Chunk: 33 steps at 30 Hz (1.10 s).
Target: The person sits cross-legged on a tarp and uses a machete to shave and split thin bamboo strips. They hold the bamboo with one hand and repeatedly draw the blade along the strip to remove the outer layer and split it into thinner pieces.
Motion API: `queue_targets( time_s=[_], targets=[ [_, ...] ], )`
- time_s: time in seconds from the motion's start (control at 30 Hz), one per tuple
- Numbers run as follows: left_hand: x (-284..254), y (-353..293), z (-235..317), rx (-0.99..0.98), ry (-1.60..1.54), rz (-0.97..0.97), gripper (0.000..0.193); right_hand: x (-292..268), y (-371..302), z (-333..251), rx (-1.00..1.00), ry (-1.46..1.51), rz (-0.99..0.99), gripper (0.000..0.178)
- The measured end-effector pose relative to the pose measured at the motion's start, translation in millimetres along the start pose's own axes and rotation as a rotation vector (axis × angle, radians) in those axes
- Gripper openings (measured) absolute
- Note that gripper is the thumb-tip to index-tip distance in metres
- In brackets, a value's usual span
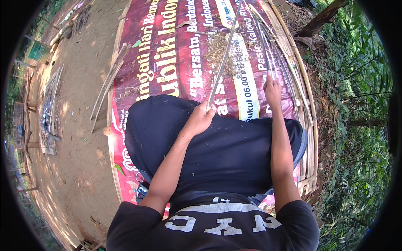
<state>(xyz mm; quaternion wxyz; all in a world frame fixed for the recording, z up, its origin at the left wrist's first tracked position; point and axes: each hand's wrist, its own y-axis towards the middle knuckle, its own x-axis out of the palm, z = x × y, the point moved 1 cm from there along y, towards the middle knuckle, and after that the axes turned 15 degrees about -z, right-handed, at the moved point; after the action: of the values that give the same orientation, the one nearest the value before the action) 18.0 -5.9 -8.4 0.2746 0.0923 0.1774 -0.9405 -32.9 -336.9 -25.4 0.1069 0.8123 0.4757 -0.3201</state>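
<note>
A long, thin bamboo strip slants up from my lap toward the far edge of the view. My left hand is closed around its near end, above the dark cloth over my crossed legs. Farther right, my right hand is closed on the near end of another thin strip, just beyond my right knee. Several more narrow strips lie beside it along the right side. Curly shavings are heaped between the two held strips. The far ends of the strips run together at the top.
A red printed banner covers the bamboo platform I sit on. Split bamboo pieces lean over its left edge. Bare earth lies to the left, with green plants and a wooden post to the right.
</note>
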Motion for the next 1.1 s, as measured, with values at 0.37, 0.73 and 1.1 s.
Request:
queue_targets(
  time_s=[0.37,0.73,1.1],
  targets=[
    [5.3,-1.1,1.9,-0.028,-0.225,-0.05,0.028,78.6,-70.6,-101.6,-0.437,-0.329,-0.554,0.072],
    [13.4,-9.1,14.3,0.02,0.262,0.078,0.026,95.4,-65.9,-74.7,-0.502,-0.354,-0.613,0.07],
    [12.6,-5.3,6.2,-0.009,0.349,0.073,0.03,89.1,-39.1,-50.1,-0.521,-0.368,-0.508,0.068]
  ],
)
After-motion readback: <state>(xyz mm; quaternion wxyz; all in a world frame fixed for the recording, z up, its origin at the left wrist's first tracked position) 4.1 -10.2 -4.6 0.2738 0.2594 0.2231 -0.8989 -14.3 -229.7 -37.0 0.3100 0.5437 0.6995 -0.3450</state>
